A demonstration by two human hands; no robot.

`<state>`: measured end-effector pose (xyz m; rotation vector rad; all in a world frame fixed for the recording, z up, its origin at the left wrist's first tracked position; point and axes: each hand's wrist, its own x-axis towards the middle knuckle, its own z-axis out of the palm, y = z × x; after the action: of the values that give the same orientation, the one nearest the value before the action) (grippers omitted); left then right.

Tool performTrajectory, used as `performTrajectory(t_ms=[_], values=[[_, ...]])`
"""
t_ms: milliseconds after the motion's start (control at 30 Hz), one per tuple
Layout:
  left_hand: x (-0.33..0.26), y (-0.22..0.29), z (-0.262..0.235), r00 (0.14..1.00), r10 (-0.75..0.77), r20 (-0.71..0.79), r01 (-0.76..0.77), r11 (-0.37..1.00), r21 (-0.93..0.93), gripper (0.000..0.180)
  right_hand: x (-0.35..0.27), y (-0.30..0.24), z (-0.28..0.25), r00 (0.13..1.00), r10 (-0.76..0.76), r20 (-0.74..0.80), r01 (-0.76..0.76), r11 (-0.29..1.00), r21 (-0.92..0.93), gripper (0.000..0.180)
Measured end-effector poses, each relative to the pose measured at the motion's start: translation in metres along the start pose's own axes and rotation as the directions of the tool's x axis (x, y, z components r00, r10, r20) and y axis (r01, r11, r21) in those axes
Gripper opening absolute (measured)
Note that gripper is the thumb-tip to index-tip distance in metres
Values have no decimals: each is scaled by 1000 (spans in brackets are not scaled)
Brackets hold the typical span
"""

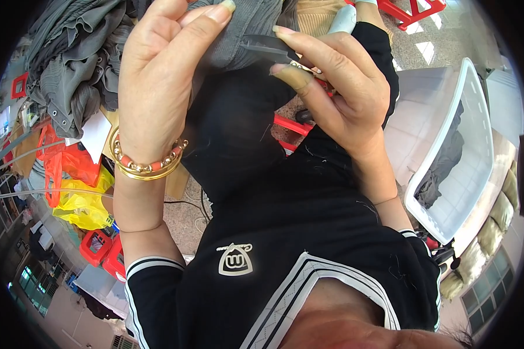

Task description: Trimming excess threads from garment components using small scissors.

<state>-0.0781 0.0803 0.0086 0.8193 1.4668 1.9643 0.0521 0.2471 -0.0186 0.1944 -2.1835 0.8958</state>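
Observation:
My left hand [157, 75], with a gold bangle and a beaded bracelet at the wrist, pinches a grey ribbed garment [234, 36] at the top of the view. The garment's far part runs out of the picture. Facing it from the right, my right hand [346, 87] grips small dark thread snips [269, 46] between thumb and fingers. Their blades point left and lie against or just over the grey cloth; contact cannot be made out. The blades look slightly apart. Part of the snips' handle is hidden behind my fingers.
Heaped grey garments [78, 64] lie at the upper left. Below them are a red plastic bag [78, 166], a yellow bag [84, 200] and red stools [96, 247]. At the right stands a white plastic bin [477, 168] with dark grey cloth [445, 166] inside.

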Motion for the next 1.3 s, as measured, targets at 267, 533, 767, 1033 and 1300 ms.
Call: performTrajectory(t_ms=[267, 533, 767, 1033, 1300], values=[[16, -18, 5, 951, 214, 225, -133, 936, -327, 31, 0, 2, 0, 1000, -1, -9, 1, 1000, -2, 37], [34, -40, 7, 814, 471, 339, -172, 754, -634, 29, 0, 7, 5, 997, -40, -69, 44, 997, 56, 34], [8, 48, 27, 869, -494, 19, 494, 869, -30, 40, 33, -3, -4, 612, 728, 308, -669, 270, 693, 21], [-10, 49, -3, 919, -356, 171, 284, 896, 341, 37, 27, 8, -10, 762, 598, 249, -555, 407, 725, 8], [-16, 57, -29, 929, -367, 54, 294, 817, 496, 27, 21, 33, -9, 940, 341, 3, -58, 152, 987, 8]])
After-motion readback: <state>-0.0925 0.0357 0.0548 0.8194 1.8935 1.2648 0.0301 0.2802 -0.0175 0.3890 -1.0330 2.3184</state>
